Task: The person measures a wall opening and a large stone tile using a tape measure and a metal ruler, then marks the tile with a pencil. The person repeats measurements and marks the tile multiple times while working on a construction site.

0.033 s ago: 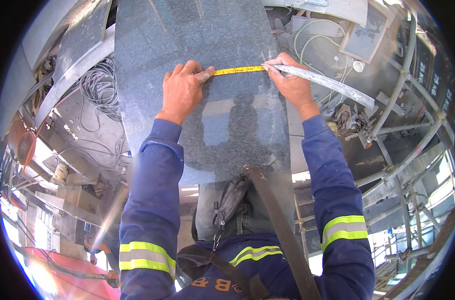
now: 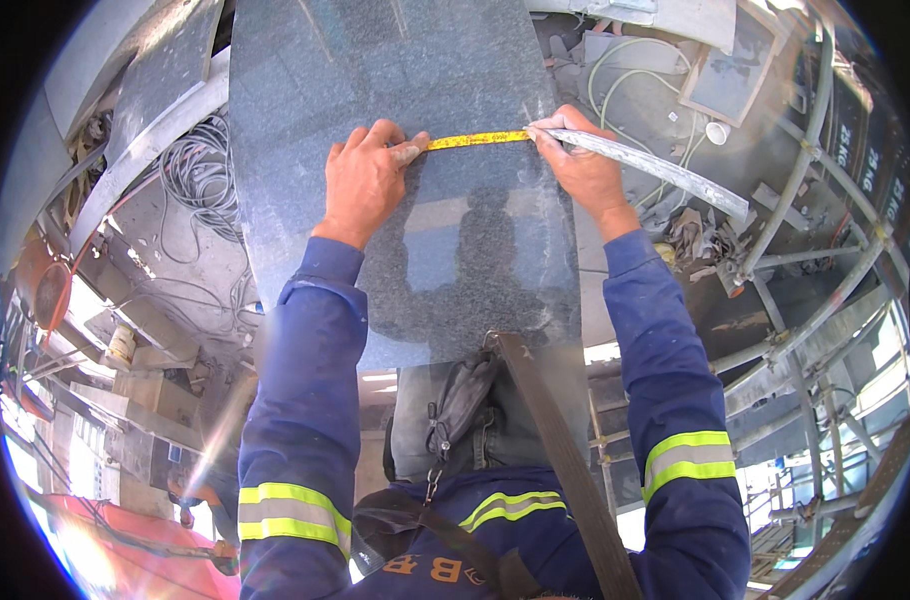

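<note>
A yellow tape measure blade (image 2: 477,140) lies stretched across a dark grey polished stone slab (image 2: 455,260). At the blade's left end my left hand (image 2: 368,175) is closed, thumb and fingertips pressed on the tape against the slab. Near the slab's right edge my right hand (image 2: 585,168) pinches the blade's other end. From that hand a long whitish-grey dusty strip (image 2: 665,170) sticks out to the right past the slab edge. Whether this strip is part of the same tape I cannot tell.
Coiled grey cable (image 2: 200,175) lies on the floor to the left. Right of the slab are a pale hose (image 2: 615,65), a white cup (image 2: 717,132) and rubble (image 2: 700,238). Metal scaffold tubes (image 2: 787,215) stand at far right. A dark strap (image 2: 555,440) hangs before my body.
</note>
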Demonstrator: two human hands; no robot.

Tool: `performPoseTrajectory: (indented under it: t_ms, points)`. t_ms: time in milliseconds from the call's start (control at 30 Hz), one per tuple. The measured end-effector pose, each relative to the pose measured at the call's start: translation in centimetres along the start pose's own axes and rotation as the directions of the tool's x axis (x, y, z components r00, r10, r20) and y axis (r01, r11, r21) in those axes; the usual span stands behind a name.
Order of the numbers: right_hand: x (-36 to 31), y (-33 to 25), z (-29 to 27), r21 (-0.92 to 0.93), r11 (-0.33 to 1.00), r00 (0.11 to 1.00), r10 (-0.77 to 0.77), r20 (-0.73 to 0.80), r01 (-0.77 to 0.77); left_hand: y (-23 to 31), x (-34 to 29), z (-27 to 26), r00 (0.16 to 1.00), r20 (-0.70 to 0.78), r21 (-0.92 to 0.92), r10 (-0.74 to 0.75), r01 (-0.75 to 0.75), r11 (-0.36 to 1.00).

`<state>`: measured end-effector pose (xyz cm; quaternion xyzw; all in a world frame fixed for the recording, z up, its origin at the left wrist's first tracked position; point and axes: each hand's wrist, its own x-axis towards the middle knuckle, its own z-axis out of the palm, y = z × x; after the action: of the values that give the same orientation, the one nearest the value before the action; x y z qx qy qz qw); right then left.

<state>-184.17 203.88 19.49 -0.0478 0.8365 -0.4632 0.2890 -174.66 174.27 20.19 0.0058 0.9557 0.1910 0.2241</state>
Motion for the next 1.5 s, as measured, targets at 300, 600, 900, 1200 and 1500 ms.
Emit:
performPoseTrajectory:
  t_ms: [300, 600, 900, 1200, 1500]
  points:
    - [0.4, -0.6, -0.1, -0.04, 0.999, 1.0, -0.016, -0.014, 0.015, -0.1, 0.3, 0.2, 1.0, -0.017, 0.023, 0.006, -0.006, 1.0]
    - [0.3, 0.0, 0.4, 0.017, 0.999, 0.997, -0.03, -0.065, 0.031, 0.0, 0.5, 0.3, 1.0, -0.027, 0.036, 0.006, -0.005, 0.999]
    - [0.4, 0.8, 0.3, 0.187, 0.981, 0.997, 0.062, -0.044, -0.053, -0.1, 0.5, 0.3, 1.0, -0.009, 0.053, -0.001, 0.002, 0.999]
    - [0.7, 0.8, -0.1, 0.108, 0.991, 0.996, 0.075, 0.038, -0.079, -0.1, 0.4, 0.4, 0.999, -0.036, 0.067, 0.024, -0.022, 0.998]
    - [1.1, 0.3, -0.4, 0.059, 0.997, 0.998, 0.049, 0.042, -0.051, -0.1, 0.4, 0.4, 1.0, -0.021, 0.038, 0.006, -0.005, 0.999]
